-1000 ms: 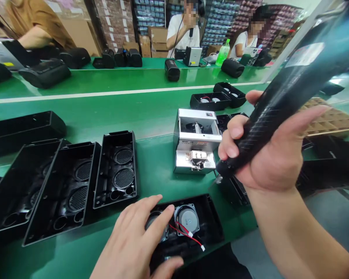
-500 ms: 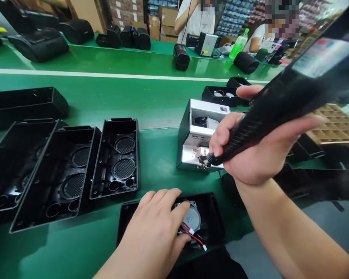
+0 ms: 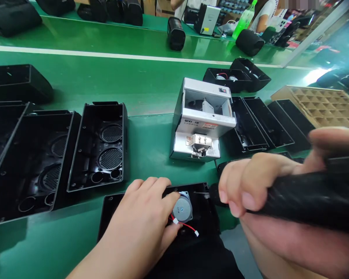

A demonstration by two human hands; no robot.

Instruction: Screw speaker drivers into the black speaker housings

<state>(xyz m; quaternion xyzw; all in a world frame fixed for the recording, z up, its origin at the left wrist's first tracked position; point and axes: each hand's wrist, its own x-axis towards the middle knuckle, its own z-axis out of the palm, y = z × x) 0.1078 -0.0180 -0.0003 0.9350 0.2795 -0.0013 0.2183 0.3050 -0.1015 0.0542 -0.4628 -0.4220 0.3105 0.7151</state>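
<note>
My right hand (image 3: 258, 186) is wrapped round a black electric screwdriver (image 3: 305, 195). Its thin bit points left, over the right part of a black speaker housing (image 3: 206, 217) near me. In that housing lies a round grey speaker driver (image 3: 182, 209) with red wires and white plugs. My left hand (image 3: 148, 217) curls over the driver's left side, thumb and forefinger against it; its other fingertips are partly hidden. Behind the housing stands a silver screw feeder (image 3: 205, 122) marked "WEI IN". Whether a screw sits on the bit is too small to tell.
Open black housings (image 3: 97, 153) with round grilles stand at left. More housings (image 3: 251, 122) lie right of the feeder, beside a cardboard divider tray (image 3: 322, 104). Across the green bench (image 3: 104, 85) are black speakers (image 3: 176, 35), a green bottle (image 3: 246, 19) and two people.
My right hand has brought the screwdriver from the feeder down to the housing, tilting it nearly level. My left hand stays at the driver. The view has shifted downward and right.
</note>
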